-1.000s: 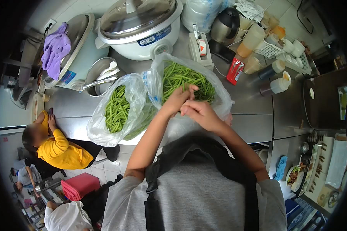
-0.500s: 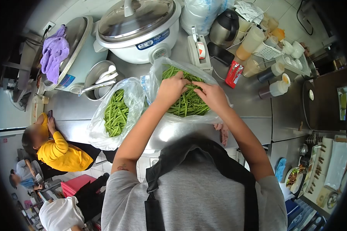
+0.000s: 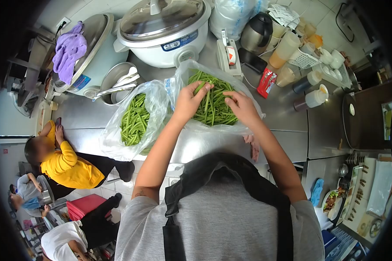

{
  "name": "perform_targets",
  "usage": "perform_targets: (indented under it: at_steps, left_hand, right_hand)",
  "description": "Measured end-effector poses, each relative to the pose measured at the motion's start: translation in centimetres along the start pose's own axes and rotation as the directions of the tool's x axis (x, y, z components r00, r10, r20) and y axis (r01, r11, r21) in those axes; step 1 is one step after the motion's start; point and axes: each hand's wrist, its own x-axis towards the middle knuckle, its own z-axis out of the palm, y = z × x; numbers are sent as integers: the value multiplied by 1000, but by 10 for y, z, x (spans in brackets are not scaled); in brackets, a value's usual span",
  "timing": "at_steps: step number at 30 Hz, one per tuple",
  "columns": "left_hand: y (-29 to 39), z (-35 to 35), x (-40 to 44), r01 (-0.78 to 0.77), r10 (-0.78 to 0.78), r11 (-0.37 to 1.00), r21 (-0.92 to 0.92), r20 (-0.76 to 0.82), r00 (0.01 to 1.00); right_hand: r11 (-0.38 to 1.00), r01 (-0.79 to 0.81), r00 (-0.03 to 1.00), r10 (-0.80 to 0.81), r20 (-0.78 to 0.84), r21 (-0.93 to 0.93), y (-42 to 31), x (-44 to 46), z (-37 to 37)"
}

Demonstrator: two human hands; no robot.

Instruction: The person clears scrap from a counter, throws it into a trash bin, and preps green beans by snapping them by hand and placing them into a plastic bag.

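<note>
A clear plastic bag [image 3: 185, 69] lies open on the steel counter, filled with green beans [image 3: 213, 114]. Over the bag's left side, my left hand [image 3: 188, 102] is closed, with a green bean pinched between thumb and fingers. My right hand [image 3: 243, 108] hovers at the right of the same heap, thumb and forefinger slightly apart and nothing visible between them. To the left sits a second plastic bag [image 3: 154, 102], also holding green beans [image 3: 134, 122]; neither hand touches it.
Behind the bags stand a white rice cooker [image 3: 167, 48], a steel pot [image 3: 117, 69] with utensils and a tape dispenser [image 3: 228, 58]. Sauce bottles [image 3: 285, 50] and a red packet [image 3: 266, 83] are at right. A person in yellow [image 3: 72, 167] is beside the counter at left.
My hands have moved apart; they were close together over the beans. My left hand now shows a bean raised in its fingers. The view has shifted slightly.
</note>
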Motion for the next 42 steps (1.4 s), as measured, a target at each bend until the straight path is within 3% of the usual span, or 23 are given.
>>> perform_targets:
  at_steps: [2, 5, 6, 9, 12, 15, 18, 21, 22, 24, 25, 26, 27, 28, 29, 31, 34, 37, 39, 42]
  left_hand:
    - [3, 3, -2, -18, 18, 999, 35, -5, 1000]
    - [4, 8, -5, -37, 38, 999, 18, -35, 999]
    - [3, 10, -6, -43, 43, 999, 1, -45, 998]
    - [-1, 12, -8, -67, 57, 991, -112, -93, 994]
    - [-4, 10, -16, -47, 34, 986, -159, -88, 996]
    - [-4, 9, -32, -81, 63, 990, -118, -146, 987]
    - [3, 17, -51, -110, 98, 993, -35, -244, 965]
    - [12, 12, -65, -74, 63, 997, -23, -303, 951]
    - [11, 2, -65, -190, 215, 976, 104, -351, 911]
    - [17, -22, -70, -129, 127, 991, 32, -514, 848]
    - [12, -43, -72, -112, 153, 988, 106, -573, 805]
    - [6, -64, -74, -90, 184, 980, 179, -627, 757]
    - [18, -78, -78, 34, 150, 963, 266, -642, 752]
    - [16, -98, -80, 208, 37, 927, 313, -626, 779]
    - [-1, -118, -81, 324, 28, 819, 473, -598, 801]
    - [-10, -130, -81, 266, 195, 634, 726, -484, 853]
    - [1, -114, -74, 133, 554, 399, 907, -354, 754]
    - [16, -77, -55, -42, 504, 605, 795, -341, 794]
    - [22, -36, -45, -122, 292, 803, 583, -208, 933]
    - [21, 11, -26, -244, 308, 757, 606, -2, 951]
  right_hand:
    - [998, -53, 998, 53, 37, 18, -4, -8, 6]
    - [912, -355, 894, 266, 361, 207, -25, -12, 10]
    - [930, -267, 902, 148, 407, 253, -39, -16, 10]
    - [815, -421, 842, 188, 505, 399, -34, -19, 20]
    - [581, -519, 846, 241, 476, 628, -41, -27, 21]
    - [118, -515, 836, 288, 467, 849, -36, -29, 29]
    - [-124, -489, 810, 302, 502, 863, -32, -26, 40]
    - [-127, -447, 797, 392, 459, 886, -23, -14, 45]
    - [-11, -466, 806, 407, 430, 885, -19, -7, 42]
    - [218, -490, 826, 425, 370, 844, -4, 8, 30]
    - [572, -409, 903, 369, 222, 712, 5, 18, 25]
    - [840, -271, 962, 253, 102, 470, 15, 27, 22]
    - [983, -99, 995, 95, 29, 155, 21, 32, 20]
    - [984, -111, 990, 122, 77, -142, -4, 37, 9]
    - [961, -2, 996, 27, 86, -277, 3, 41, 10]
    - [829, 215, 976, -162, 146, -517, 15, 52, 14]
    - [815, 191, 967, -60, 249, -547, 15, 58, 9]
    - [829, 202, 966, -82, 244, -521, -4, 49, -4]
    - [840, 189, 973, -90, 213, -509, -17, 38, -13]
    - [878, 149, 986, -94, 141, -456, -39, 22, -25]
